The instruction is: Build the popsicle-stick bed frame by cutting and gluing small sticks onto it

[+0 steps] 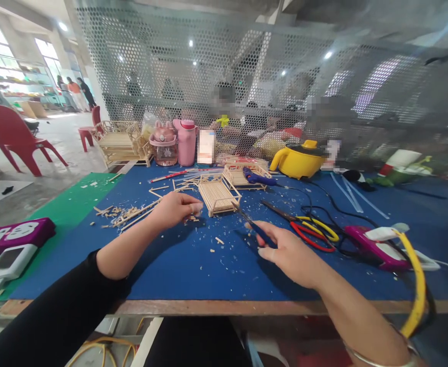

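**Stick frame (216, 196) worked on with blue-handled tool (261, 233)**

The stick frame is set on the counter (193, 278). The blue-handled tool is held in the fingers of the right hand (285, 252), its tip close to the near edge. The fingers of the left hand (175, 209) are pinched narrow; whether anything is held cannot be told. Trimming or fitting seems in hand; a steadied frame is called for.

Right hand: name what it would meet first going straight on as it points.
Probably the miniature slatted stick frame, around its near right corner, met first by the blue-handled tool in the right hand; depth leaves contact unclear.
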